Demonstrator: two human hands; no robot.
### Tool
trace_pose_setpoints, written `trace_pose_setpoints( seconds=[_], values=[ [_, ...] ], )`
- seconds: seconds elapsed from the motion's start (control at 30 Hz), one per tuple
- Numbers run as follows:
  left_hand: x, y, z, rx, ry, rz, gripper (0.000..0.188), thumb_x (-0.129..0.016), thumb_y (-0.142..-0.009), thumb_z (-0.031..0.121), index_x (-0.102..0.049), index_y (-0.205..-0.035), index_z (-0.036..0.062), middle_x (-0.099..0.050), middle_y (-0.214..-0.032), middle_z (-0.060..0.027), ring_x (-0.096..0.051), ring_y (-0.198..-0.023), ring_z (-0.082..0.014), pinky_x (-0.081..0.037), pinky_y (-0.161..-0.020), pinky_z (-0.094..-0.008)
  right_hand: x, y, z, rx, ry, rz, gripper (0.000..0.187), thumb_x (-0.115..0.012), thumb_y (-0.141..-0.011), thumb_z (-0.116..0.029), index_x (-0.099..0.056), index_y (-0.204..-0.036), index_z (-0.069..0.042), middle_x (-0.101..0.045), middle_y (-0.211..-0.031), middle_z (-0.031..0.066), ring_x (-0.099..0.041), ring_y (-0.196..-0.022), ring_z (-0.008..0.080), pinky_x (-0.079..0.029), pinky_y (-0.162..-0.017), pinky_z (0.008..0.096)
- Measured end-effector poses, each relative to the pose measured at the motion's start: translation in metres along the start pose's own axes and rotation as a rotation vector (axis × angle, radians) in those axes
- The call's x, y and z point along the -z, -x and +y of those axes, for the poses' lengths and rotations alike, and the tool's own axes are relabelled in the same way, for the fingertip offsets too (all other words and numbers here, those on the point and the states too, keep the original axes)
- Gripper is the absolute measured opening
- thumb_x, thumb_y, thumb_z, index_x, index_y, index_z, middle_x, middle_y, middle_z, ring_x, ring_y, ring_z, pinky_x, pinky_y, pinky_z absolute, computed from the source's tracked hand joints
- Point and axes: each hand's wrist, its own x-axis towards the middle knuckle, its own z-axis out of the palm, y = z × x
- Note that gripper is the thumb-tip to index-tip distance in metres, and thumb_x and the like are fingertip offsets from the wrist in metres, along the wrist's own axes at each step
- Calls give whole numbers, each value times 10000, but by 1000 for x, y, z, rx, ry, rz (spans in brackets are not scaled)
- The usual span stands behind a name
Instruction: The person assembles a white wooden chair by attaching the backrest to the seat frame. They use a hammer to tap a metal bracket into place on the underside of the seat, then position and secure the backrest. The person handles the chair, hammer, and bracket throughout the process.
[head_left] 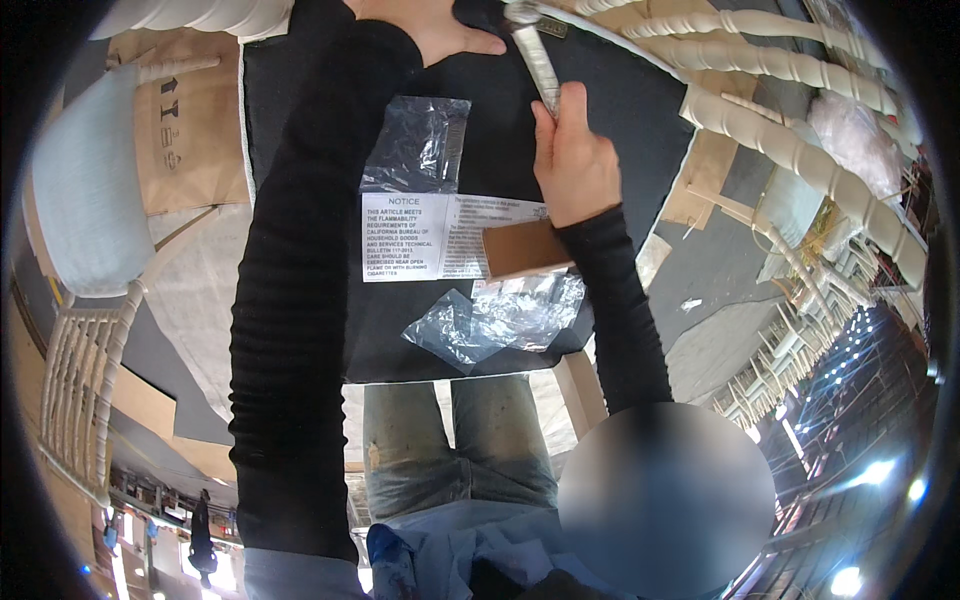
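While your right hand (578, 160) is curling firmly round the lower end of a grey-headed hammer with a pale handle (540, 75), the hammering is seemingly under way and unfinished; a white printed paper label (405, 240) is already lying flat on the broad black cloth panel (640, 120), though no driven fastener is showing clearly. From your right hand the hammer is pointing toward eleven o'clock, its head sitting near the panel's twelve o'clock edge and at three o'clock from your left hand (430, 30). That hand is stretching its thumb toward three o'clock, but the view's top edge is hiding its fingers, so I cannot tell whether they are spreading or pinching anything. A clear plastic bag (415, 145) is lying at its six o'clock, and a brown block-shaped box (525, 250) is resting at your right hand's seven o'clock.
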Motion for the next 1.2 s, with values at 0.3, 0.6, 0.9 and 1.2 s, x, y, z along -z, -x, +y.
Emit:
trace_pose_setpoints(
  seconds=[0.3, 0.6, 0.9, 1.2],
  values=[
    [-2, 3, 2, 46, -37, -2, 669, -886, -599, 435, -607, -1183, 264, -602, -1245, -18, -468, -1294, -297, -95, -1071, -750, 0, 4, 7, -102, 54, -45, 175, -581, -987, -250, -542, -993, -79, -614, -664, 171, -625, -598, 428, -488, -493, 490],
    [5, 0, 1, 17, 26, -102, 699, -890, -609, 407, -595, -1218, 232, -600, -1270, -17, -468, -1292, -306, -118, -1077, -734, -4, 4, 1, -18, 69, -2, 201, -597, -975, -271, -467, -952, -119, -619, -608, 158, -648, -577, 400, -489, -451, 478],
    [-7, -13, -28, -295, 445, -113, 763, -896, -619, 379, -589, -1272, 130, -620, -1237, -99, -511, -1244, -329, -306, -1121, -493, -2, 1, -9, -87, 39, -20, 210, -573, -990, -273, -469, -990, -90, -625, -608, 179, -657, -620, 420, -513, -490, 477],
    [-4, -9, 14, 227, 65, -1, 474, -761, -754, 599, -765, -1049, 228, -719, -1147, -17, -544, -1252, -262, -50, -1109, -693, 41, 30, 13, -279, -335, 105, 240, -603, -992, -216, -459, -942, -31, -596, -661, 227, -635, -626, 444, -459, -478, 461]
  ],
)
